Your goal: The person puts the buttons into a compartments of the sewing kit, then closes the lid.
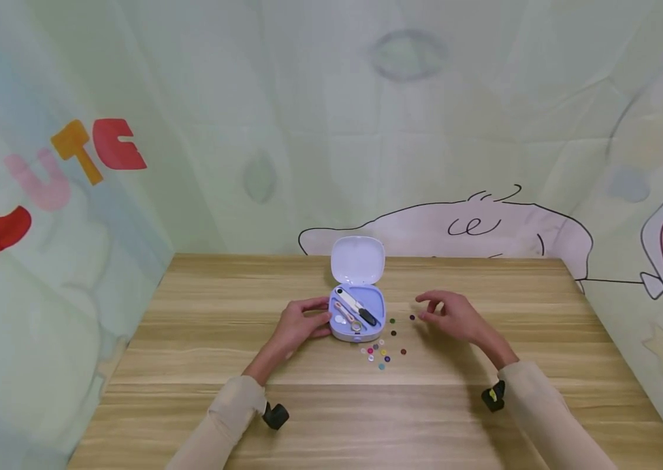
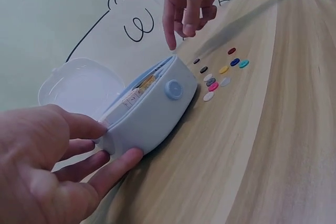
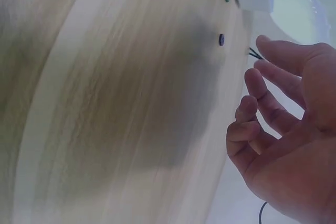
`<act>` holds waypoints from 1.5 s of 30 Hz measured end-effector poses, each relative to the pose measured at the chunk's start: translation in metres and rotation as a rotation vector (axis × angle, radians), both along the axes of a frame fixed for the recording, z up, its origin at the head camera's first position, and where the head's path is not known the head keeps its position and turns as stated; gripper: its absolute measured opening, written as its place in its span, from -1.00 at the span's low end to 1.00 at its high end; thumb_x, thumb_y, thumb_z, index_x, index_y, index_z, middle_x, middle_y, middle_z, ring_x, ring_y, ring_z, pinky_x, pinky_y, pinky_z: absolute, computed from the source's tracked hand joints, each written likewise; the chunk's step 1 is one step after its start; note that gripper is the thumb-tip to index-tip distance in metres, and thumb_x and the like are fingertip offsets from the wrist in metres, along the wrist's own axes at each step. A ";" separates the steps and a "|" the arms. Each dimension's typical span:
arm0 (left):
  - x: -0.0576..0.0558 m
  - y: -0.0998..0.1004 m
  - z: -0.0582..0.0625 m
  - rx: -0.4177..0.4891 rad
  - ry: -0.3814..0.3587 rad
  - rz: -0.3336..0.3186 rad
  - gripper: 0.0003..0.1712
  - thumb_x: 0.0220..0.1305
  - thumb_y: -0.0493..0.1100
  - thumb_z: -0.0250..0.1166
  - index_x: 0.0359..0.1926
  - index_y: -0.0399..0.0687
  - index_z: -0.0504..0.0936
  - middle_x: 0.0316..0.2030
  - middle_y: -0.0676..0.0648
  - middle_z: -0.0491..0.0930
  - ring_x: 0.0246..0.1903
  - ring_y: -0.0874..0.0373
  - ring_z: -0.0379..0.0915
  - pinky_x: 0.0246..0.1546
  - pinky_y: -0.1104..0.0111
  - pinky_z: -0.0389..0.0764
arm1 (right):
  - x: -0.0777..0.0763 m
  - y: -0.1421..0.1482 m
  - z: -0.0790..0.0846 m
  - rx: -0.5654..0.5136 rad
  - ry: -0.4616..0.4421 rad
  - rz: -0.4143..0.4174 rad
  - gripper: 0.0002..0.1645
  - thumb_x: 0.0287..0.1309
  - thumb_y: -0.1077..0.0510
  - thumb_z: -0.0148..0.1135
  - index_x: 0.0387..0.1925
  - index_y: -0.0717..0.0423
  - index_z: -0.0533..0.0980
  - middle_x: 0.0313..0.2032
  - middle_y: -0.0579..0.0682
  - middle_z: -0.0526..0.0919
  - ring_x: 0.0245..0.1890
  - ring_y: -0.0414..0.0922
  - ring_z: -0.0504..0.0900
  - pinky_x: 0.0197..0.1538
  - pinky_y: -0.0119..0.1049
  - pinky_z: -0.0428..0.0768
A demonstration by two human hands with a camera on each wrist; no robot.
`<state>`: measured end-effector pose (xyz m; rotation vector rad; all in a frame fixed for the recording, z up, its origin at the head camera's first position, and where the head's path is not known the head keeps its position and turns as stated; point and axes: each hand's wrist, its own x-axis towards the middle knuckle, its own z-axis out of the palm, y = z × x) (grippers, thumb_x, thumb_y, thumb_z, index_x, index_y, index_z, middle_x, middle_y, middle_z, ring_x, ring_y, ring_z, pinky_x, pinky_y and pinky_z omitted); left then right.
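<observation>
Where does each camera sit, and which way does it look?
Head: on the head, facing forward and down at the brown wooden table; shows bare left hand, bare right hand, beige sleeves.
Left wrist: on that wrist, facing past the left hand to the open pale-blue plastic box; the right hand shows beyond.
Right wrist: on that wrist, facing past the right hand across the table; only that hand shows.
Head and left wrist share both hands, the box and small round coloured buttons.

Head view faces forward-down; close wrist views seemingly share the case (image 2: pixel 149 118).
</observation>
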<state>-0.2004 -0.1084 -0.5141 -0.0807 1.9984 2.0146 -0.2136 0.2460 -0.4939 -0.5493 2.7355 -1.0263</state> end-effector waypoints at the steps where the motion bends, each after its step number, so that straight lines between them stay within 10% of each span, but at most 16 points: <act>1: 0.000 0.000 0.001 -0.002 -0.004 0.003 -0.51 0.41 -0.42 0.29 0.33 -0.35 0.54 0.16 -0.33 0.56 -0.05 -0.05 0.68 -0.07 0.17 0.81 | -0.001 0.000 0.000 0.016 -0.001 0.006 -0.61 0.34 0.25 0.36 0.17 0.25 0.61 -0.29 -0.03 0.62 -0.41 -0.11 0.51 -0.39 -0.34 0.58; 20: 0.000 0.006 0.005 -0.053 -0.039 0.029 -0.54 0.41 -0.42 0.29 0.30 -0.37 0.56 0.14 -0.35 0.56 -0.11 -0.04 0.70 -0.10 0.19 0.82 | -0.009 -0.011 -0.008 0.148 -0.002 0.009 -0.85 0.30 0.23 0.42 -0.12 0.05 0.77 -0.24 -0.14 0.70 -0.20 -0.13 0.58 -0.06 -0.16 0.69; 34: 0.001 0.006 0.006 -0.079 -0.043 0.033 -0.54 0.42 -0.40 0.29 0.30 -0.34 0.57 0.13 -0.32 0.56 -0.13 -0.01 0.69 -0.12 0.20 0.82 | -0.015 -0.016 -0.011 0.228 0.050 0.004 -0.91 0.23 0.19 0.48 -0.22 0.00 0.81 -0.35 -0.18 0.64 -0.35 -0.19 0.50 -0.34 -0.35 0.55; 45: 0.001 0.007 0.005 -0.080 -0.044 0.041 -0.53 0.41 -0.40 0.30 0.31 -0.35 0.56 0.14 -0.33 0.56 -0.14 -0.01 0.70 -0.14 0.22 0.83 | -0.022 -0.021 -0.010 0.208 -0.051 0.060 -0.88 0.13 0.21 0.50 -0.39 -0.04 0.66 -0.29 -0.10 0.55 -0.23 -0.10 0.47 -0.09 -0.15 0.60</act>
